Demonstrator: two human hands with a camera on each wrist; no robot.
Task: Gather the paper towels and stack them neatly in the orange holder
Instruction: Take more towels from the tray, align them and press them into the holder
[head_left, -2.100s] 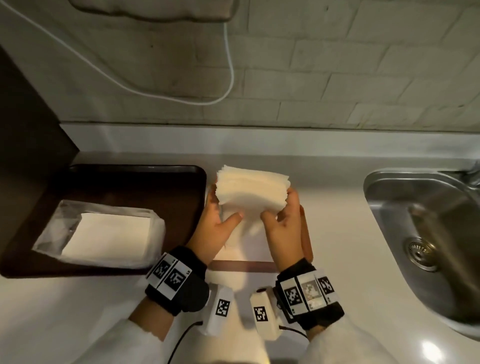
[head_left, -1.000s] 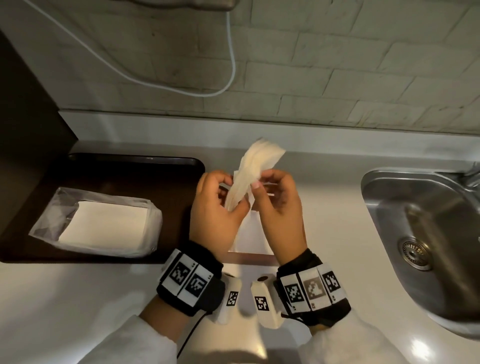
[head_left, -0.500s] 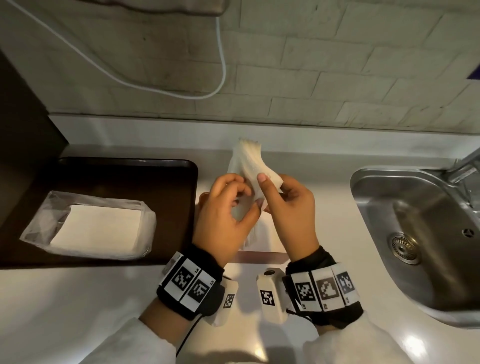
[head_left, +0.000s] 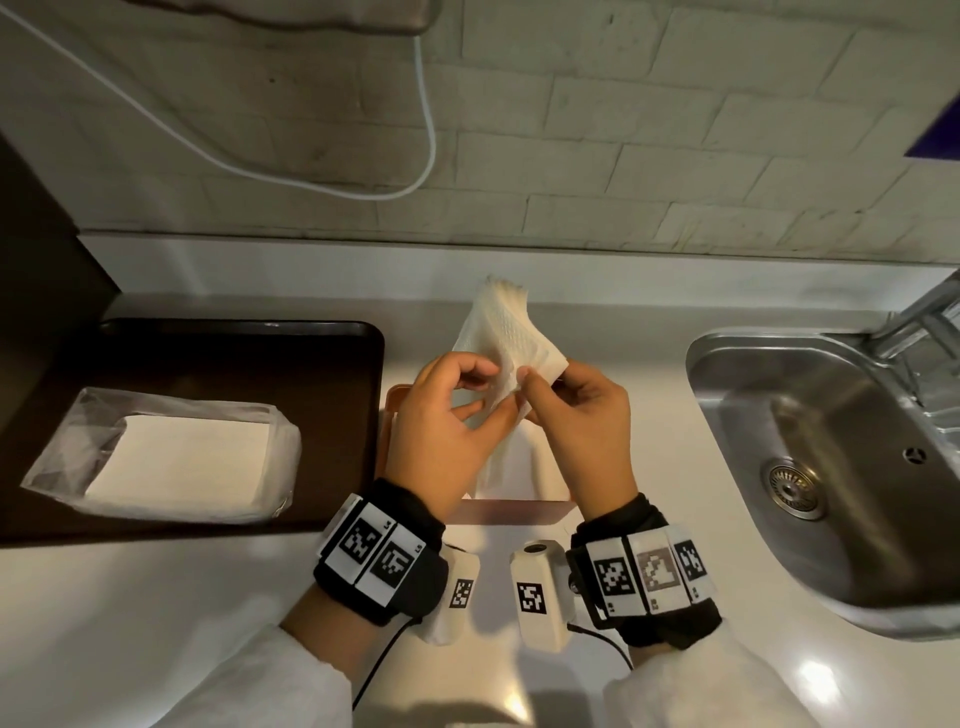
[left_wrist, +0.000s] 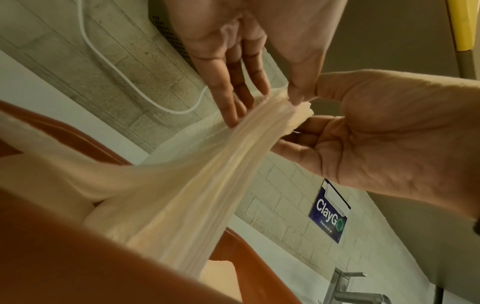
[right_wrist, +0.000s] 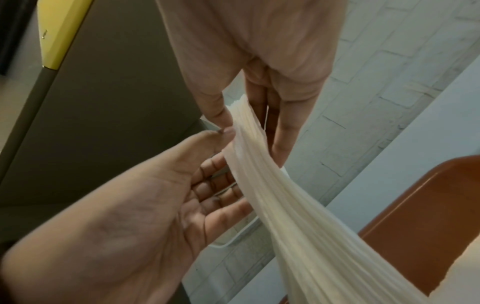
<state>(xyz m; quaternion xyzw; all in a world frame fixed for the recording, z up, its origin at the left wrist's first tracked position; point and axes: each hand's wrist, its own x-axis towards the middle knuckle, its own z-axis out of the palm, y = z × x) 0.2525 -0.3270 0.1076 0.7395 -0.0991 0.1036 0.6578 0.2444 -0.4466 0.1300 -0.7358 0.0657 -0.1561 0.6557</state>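
Observation:
A thick stack of white paper towels (head_left: 498, 338) stands bent and twisted in the air, its lower end hanging down into the orange holder (head_left: 519, 508) on the counter. My left hand (head_left: 491, 389) pinches the stack's left side between thumb and fingers. My right hand (head_left: 535, 387) pinches the right side, thumb on top. In the left wrist view the layered towels (left_wrist: 207, 174) run from the pinching fingers (left_wrist: 233, 98) down to the orange holder (left_wrist: 259, 259). The right wrist view shows the towels (right_wrist: 285, 195) between both hands above the holder (right_wrist: 428, 216).
A dark tray (head_left: 234, 353) at the left holds a clear plastic pack of towels (head_left: 171, 457). A steel sink (head_left: 831, 441) with a tap (head_left: 924, 312) lies at the right. A white cable (head_left: 426, 130) hangs on the brick wall behind.
The stack, held flat and facing me two seconds ago, is now turned edge-on and twisted. Both hands have shifted their fingers up to a pinch near its middle.

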